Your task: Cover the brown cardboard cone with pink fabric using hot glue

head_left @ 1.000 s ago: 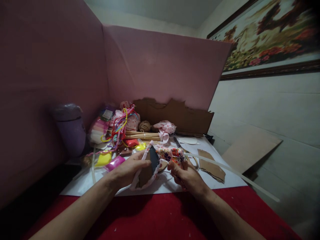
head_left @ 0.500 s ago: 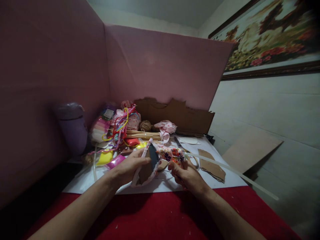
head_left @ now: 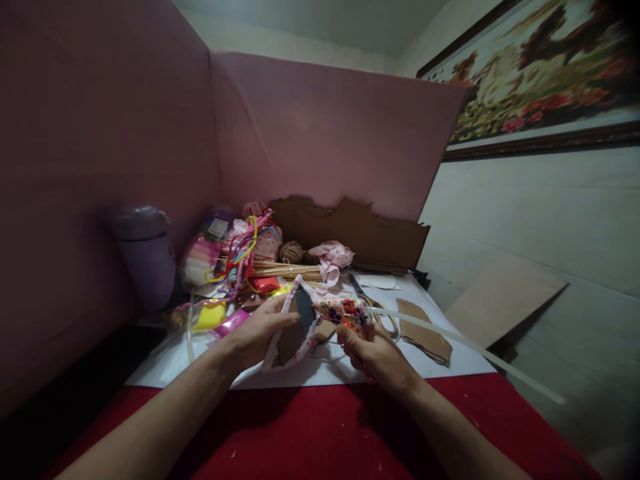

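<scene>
My left hand is closed around a cardboard piece edged with pale pink cloth, its thumb lying across the brown face. A dark patch shows on the upper part of this piece. In my right hand is a glue gun with a colourful flower pattern, fingers wrapped round its handle. Its nozzle points left and lies close to the cloth edge; whether it touches I cannot tell. From its rear a long translucent glue stick sticks out to the right.
Scissors and cut cardboard pieces lie on the white sheet, right of my hands. Behind are wooden sticks, a twine ball, pipe cleaners and clay packets. A purple container stands at left.
The cloth-edged piece has shifted and tilted very slightly in my left hand. The glue gun stays almost in place, with its glue stick's far end a little farther right.
</scene>
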### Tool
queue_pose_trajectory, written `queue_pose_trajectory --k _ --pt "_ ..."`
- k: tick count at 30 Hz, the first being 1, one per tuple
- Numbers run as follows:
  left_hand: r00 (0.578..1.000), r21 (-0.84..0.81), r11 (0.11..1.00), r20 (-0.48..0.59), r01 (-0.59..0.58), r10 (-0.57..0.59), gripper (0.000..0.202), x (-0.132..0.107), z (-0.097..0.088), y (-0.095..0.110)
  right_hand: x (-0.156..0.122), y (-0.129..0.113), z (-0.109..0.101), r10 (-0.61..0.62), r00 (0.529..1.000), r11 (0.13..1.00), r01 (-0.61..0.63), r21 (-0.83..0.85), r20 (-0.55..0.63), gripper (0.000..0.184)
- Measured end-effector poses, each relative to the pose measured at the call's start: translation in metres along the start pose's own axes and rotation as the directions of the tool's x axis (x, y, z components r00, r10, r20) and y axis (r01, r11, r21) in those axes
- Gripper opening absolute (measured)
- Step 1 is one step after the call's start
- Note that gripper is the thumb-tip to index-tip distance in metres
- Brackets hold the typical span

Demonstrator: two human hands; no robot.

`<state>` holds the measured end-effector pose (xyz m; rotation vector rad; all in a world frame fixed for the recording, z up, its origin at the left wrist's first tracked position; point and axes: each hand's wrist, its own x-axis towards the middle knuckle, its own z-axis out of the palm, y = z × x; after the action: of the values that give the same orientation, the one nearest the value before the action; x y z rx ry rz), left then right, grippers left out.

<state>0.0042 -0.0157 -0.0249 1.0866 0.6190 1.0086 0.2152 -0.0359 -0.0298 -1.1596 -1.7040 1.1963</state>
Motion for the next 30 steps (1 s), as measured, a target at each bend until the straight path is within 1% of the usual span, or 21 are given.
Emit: queue_pose_trajectory --k 5,12,14,19,23,26,30 --pt "1.0 0.013 1.0 -0.021 0.013 -0.013 0.033 -0.0006 -0.0014 -0.0003 0.0015 0.0026 -0.0008 0.001 1.0 1.0 -0.001 -0.029 -0.016 0.051" --pt "0.993 0.017 0.994 0.051 0.105 -0.105 0.025 -0.0014 0.0021 -0.0007 0.0008 0.0002 -0.0014 0.008 0.999 0.992 -0.013 -0.127 -0.037 0.056" --pt "0.992 0.012 0.993 0.053 0.115 -0.115 0.025 -0.0015 0.0027 -0.0012 0.0006 -0.0002 -0.0013 0.006 0.999 0.989 -0.011 -0.146 -0.035 0.058" --pt "0.994 0.002 0.994 0.036 0.107 -0.107 0.024 0.0 0.0009 -0.0004 0.0006 0.0011 -0.0015 -0.004 1.0 0.993 0.002 -0.118 -0.014 0.054" --pt "0.995 -0.023 0.995 0.025 0.101 -0.1 0.023 0.0011 -0.0006 0.0011 0.0002 0.0003 -0.0014 0.005 1.0 0.994 -0.005 -0.111 0.006 0.054" --pt "0.996 -0.035 0.996 0.029 0.081 -0.08 0.025 0.0012 -0.0022 0.001 -0.0003 -0.0006 -0.0008 0.028 1.0 0.993 -0.028 -0.114 0.0 0.055" --pt "0.998 -0.044 0.998 0.023 0.053 -0.052 0.027 0.002 -0.0044 0.0006 -0.0016 -0.0031 0.0001 0.025 0.999 0.994 -0.027 -0.108 -0.02 0.054"
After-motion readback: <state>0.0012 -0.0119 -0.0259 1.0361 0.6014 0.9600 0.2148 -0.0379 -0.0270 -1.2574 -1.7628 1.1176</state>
